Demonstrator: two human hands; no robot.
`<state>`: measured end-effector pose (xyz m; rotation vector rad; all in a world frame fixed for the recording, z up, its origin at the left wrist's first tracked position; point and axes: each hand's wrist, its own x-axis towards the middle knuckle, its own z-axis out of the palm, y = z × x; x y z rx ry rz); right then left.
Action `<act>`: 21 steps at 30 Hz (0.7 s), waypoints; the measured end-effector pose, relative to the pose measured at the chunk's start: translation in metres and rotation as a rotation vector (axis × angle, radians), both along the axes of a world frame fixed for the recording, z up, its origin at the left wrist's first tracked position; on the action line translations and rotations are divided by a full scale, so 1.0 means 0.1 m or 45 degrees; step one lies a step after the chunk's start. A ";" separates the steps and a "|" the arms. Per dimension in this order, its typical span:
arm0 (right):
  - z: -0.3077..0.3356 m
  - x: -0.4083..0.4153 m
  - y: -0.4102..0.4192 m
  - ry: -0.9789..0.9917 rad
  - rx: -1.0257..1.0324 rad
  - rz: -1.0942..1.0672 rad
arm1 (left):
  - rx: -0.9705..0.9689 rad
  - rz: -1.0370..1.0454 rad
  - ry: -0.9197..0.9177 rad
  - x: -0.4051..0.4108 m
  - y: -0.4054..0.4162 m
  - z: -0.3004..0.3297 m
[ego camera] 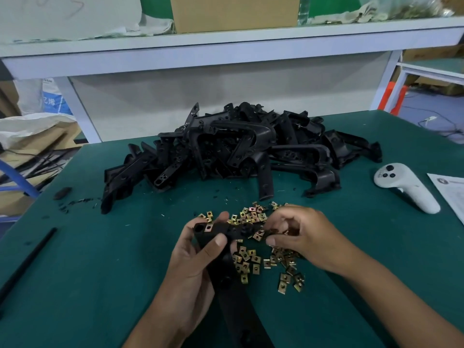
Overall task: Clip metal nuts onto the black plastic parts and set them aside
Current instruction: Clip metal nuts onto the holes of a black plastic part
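Observation:
My left hand (198, 249) grips a long black plastic part (226, 272) near its top end, thumb across its face. One brass-coloured metal nut (208, 227) sits clipped on the part's upper edge beside a round hole. My right hand (298, 234) has its fingers curled and pinches a metal nut (258, 236) at the right end of the part's head. Several loose metal nuts (253, 257) lie scattered on the green table (100, 285) under and around both hands. A big pile of black plastic parts (241, 149) lies further back.
A white hand controller (406, 188) and a printed sheet (452, 194) lie at the right. A thin black strip (27, 259) lies along the left edge, with black crumbs near it. A white shelf (226, 43) with a cardboard box stands behind the table.

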<state>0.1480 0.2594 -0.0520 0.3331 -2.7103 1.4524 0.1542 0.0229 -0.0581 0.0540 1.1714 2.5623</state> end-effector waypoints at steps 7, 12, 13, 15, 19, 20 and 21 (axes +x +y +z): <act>0.02 0.01 -0.03 0.044 0.047 -0.057 | -0.117 0.071 0.082 0.01 0.03 0.00; 0.08 0.00 -0.02 0.041 -0.175 -0.141 | -0.260 0.173 0.198 0.03 0.02 0.02; 0.09 0.00 -0.01 0.011 -0.227 -0.137 | -0.272 0.184 0.229 0.03 0.02 0.02; 0.10 0.00 -0.01 -0.044 -0.315 -0.128 | -0.280 0.199 0.280 0.03 0.02 0.02; 0.12 0.01 -0.05 -0.089 -0.535 -0.145 | -0.322 0.226 0.326 0.02 0.02 0.00; 0.14 0.02 -0.07 -0.124 -0.644 -0.127 | -0.345 0.231 0.338 0.02 0.02 0.00; 0.14 0.03 -0.09 -0.165 -0.752 -0.101 | -0.381 0.236 0.353 0.02 0.02 0.00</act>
